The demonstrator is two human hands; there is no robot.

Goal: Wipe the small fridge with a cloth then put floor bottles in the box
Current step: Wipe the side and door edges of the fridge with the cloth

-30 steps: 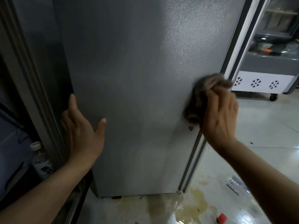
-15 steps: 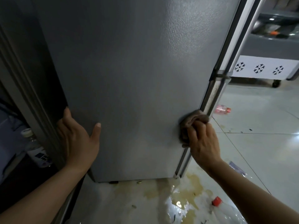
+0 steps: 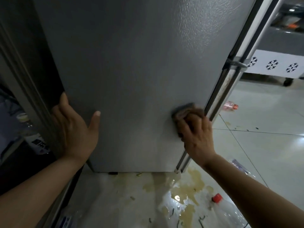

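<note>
Both forearms are bare to the frame edge, no sleeves showing. The left hand (image 3: 74, 132), at eight o'clock, shows a short, pale thumbnail. The right hand (image 3: 196, 135), at four o'clock, wears no rings.

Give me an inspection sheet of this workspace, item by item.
Surface: tiled floor, yellowish spill by the fridge base.
Job's things: grey fridge; brown cloth against its side; red-capped bottle and pink bottle lying on the floor.
Clutter: small debris in the spill.
Grippers: left hand flat on the fridge edge; right hand grips the cloth.
Cables: nothing seen.
Surroundings: chest freezer with snowflake marks.
</note>
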